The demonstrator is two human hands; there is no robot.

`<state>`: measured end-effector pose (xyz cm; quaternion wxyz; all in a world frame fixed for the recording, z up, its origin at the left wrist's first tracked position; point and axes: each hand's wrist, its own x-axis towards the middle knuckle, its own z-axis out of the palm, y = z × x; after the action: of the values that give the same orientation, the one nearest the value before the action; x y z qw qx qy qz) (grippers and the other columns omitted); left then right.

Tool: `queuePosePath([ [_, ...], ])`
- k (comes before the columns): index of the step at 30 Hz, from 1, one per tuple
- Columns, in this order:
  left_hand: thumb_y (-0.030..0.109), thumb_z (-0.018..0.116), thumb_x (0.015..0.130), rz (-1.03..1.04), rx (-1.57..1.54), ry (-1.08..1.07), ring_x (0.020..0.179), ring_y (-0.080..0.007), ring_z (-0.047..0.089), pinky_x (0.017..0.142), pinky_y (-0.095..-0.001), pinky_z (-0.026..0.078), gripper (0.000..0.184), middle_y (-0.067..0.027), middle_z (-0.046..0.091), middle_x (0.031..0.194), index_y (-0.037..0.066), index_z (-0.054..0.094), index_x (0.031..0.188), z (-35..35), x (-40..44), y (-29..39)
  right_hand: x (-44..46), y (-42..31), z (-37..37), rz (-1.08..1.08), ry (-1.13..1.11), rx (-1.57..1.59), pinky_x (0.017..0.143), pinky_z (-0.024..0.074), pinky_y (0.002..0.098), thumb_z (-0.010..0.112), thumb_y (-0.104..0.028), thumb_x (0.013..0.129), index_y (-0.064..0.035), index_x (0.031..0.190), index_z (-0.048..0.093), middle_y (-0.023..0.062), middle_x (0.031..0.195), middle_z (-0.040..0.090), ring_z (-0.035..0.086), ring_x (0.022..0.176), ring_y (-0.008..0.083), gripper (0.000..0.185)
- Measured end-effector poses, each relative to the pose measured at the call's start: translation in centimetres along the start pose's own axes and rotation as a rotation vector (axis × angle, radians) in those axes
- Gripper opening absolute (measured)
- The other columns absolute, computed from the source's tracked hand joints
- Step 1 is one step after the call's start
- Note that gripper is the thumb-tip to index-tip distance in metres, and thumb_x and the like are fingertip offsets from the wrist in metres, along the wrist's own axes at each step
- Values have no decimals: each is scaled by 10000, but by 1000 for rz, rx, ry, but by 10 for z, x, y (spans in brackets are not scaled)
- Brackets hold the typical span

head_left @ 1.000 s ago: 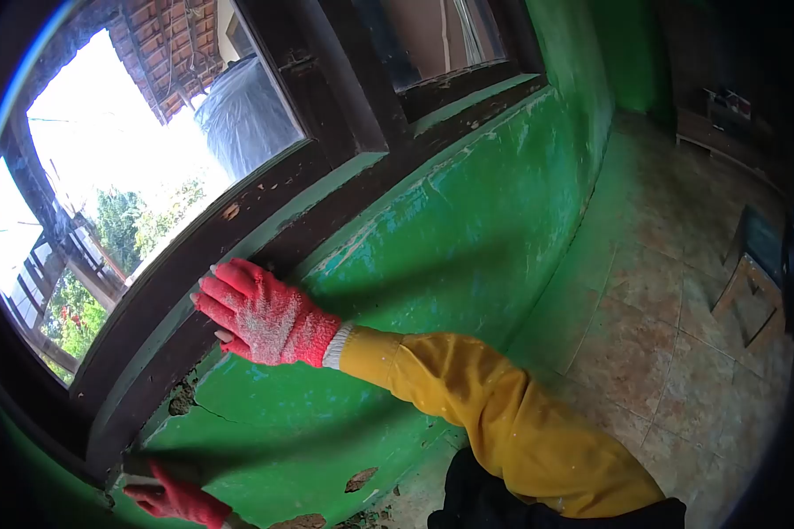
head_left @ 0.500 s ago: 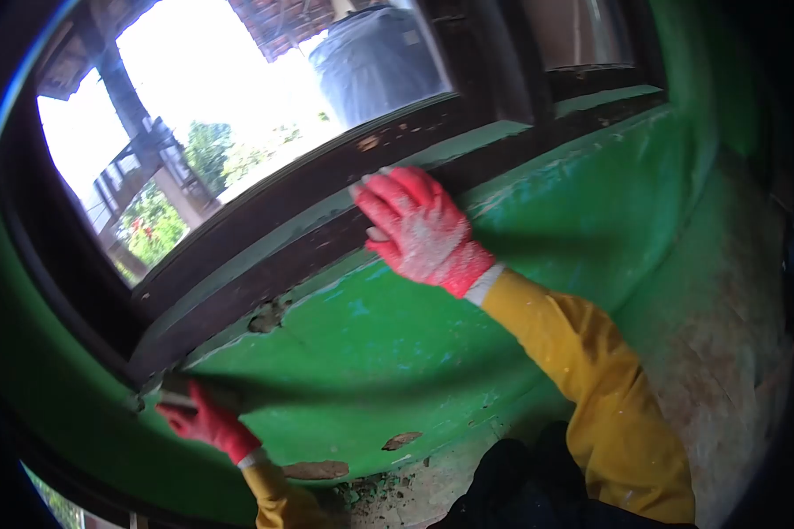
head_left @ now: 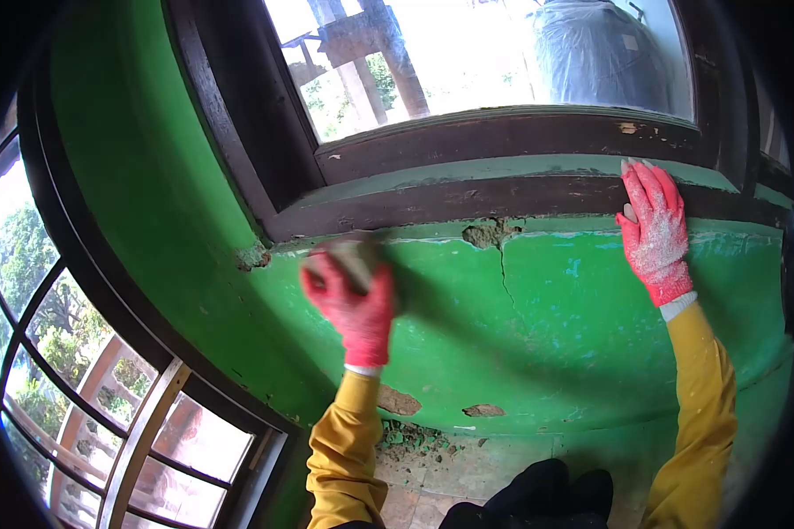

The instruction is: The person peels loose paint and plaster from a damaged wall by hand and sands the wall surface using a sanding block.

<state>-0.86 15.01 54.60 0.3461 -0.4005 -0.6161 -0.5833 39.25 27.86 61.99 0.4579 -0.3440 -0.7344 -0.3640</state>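
My left hand [head_left: 351, 309], in a red glove smeared by motion, is closed round a greyish flat block [head_left: 355, 263]; its exact kind is too blurred to tell. It is up against the green wall [head_left: 432, 309], just under the dark wooden window sill [head_left: 468, 199]. My right hand [head_left: 657, 231], in a red glove dusted white, rests on that sill farther right, fingers stretched out over its edge and gripping nothing.
Below the sill, a broken hole [head_left: 483, 234] in the plaster has a crack running down from it. Crumbled debris [head_left: 410, 441] lies on the floor [head_left: 481, 467] at the wall's foot. Another barred window [head_left: 71, 326] stands on the left.
The view has turned left and levelled. My left hand has come up and right from the sill's left corner, still with the block. The right hand stays on the sill.
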Motion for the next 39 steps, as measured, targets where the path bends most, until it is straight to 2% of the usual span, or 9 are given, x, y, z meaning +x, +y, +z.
queuePosePath([
  [3,302,845,683,349,28,-100,1358,-426,358,1115,-483,350,996,-294,226,1496,102,357,1527,-2,-13,9,0,1,-2,-21,-3,-26,1120,344,474,683,-126,798,-102,1461,466,107,1407,493,423,1316,345,698],
  [7,287,817,768,-312,-102,155,1259,-351,418,1056,-422,408,956,-215,283,1468,98,303,1553,-14,44,-67,2,2,-3,-31,14,-18,1123,342,485,686,-101,780,-94,1455,473,119,1399,497,428,1313,351,708],
  [9,295,828,765,-422,-112,213,1275,-332,406,1054,-404,404,970,-217,288,1457,100,302,1556,-16,57,-68,1,0,-2,-19,-9,-9,1127,341,489,695,-95,766,-93,1450,478,122,1394,499,432,1308,356,717],
  [16,288,841,707,302,117,-111,1336,-397,387,1116,-425,358,929,-247,278,1470,79,401,1497,-8,11,64,-3,3,-2,-10,-14,-21,1133,331,489,683,-118,794,-103,1460,468,114,1410,494,422,1323,356,700],
  [18,255,847,700,230,80,-149,1345,-384,384,1119,-419,358,919,-244,260,1478,98,413,1495,-14,29,31,-3,5,-2,-17,-3,-32,1137,329,488,685,-110,788,-102,1462,467,112,1409,496,418,1330,354,709],
  [23,350,825,734,-520,-108,103,1316,-387,399,1068,-424,413,931,-226,297,1491,183,378,1533,-34,92,-56,-2,2,0,5,-3,-15,1140,335,484,709,-94,758,-108,1460,472,108,1403,499,425,1327,348,742],
  [29,261,849,687,371,93,-139,1360,-395,361,1125,-399,348,954,-248,305,1453,123,397,1515,-15,32,35,-6,5,1,8,37,1,1138,334,481,707,-111,770,-103,1461,469,99,1395,508,423,1334,337,731],
  [35,322,807,784,-592,-196,272,1232,-336,456,1004,-399,454,929,-224,326,1428,92,322,1542,-19,71,-96,-4,5,2,-22,41,-25,1125,349,490,694,-95,785,-99,1455,476,93,1408,508,439,1319,336,705],
  [39,314,810,756,-110,-13,124,1290,-442,403,1048,-473,406,905,-296,285,1462,67,364,1502,12,-7,-14,-5,5,3,-7,43,-47,1123,356,476,698,-105,787,-112,1452,483,87,1411,509,445,1313,333,699],
])
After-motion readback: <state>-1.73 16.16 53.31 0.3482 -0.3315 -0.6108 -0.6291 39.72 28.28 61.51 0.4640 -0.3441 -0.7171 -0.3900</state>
